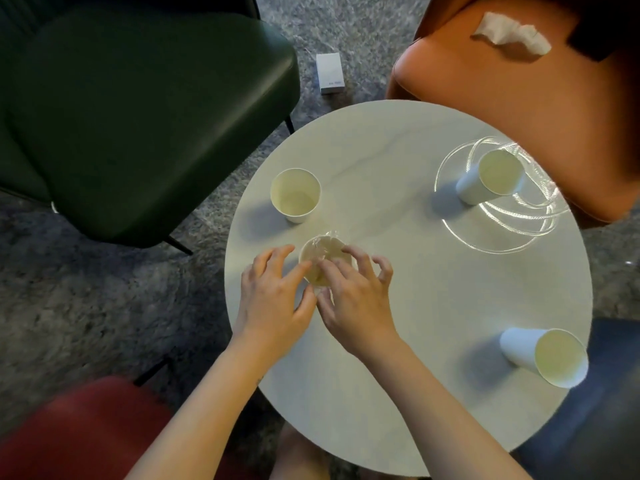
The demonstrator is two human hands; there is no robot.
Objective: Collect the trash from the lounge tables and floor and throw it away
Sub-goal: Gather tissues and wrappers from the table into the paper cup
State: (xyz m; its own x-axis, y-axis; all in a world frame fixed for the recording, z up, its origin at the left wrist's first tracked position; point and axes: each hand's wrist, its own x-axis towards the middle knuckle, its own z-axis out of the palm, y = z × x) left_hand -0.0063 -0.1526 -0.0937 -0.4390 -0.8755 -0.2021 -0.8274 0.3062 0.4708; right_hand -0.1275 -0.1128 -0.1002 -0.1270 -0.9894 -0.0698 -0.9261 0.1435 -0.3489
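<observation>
**Both hands on a cup at the table's near left**

The cup (pixel 325 252) stands on the round white table (pixel 415 306), toward its near-left edge, and both hands close on it from the near side. Something clear and crinkled, perhaps plastic film (pixel 320 245), lies across its mouth; the view is too soft to be sure.

The left hand (pixel 273 296) comes in from the left. Its forefinger and thumb curl against the cup's left wall and the other fingers spread loosely above the tabletop. The right hand (pixel 355 299) takes the right side, with its thumb at the near wall, the forefinger laid over the mouth, and the middle finger hooked at the far rim. The last two fingers are bent and hold nothing. The two thumbs nearly meet just below the cup.

Three more paper cups stand apart on the table:
- The left cup (pixel 295 195) is just beyond the hands.
- The far cup (pixel 491 176) is at the right, ringed by bright loops of reflected light.
- The near cup (pixel 545 355) is close to the right edge.

All three look empty.

Four chairs ring the table:
- The green chair (pixel 138 116) is at the far left.
- The orange chair (pixel 502 81) is at the far right, with a crumpled tissue (pixel 512 32) on its seat.
- The red chair (pixel 79 434) is at the near left.
- The dark chair (pixel 595 410) is at the near right.

A small white box (pixel 329 73) lies on the grey carpet (pixel 86 306) between the green and orange chairs.
</observation>
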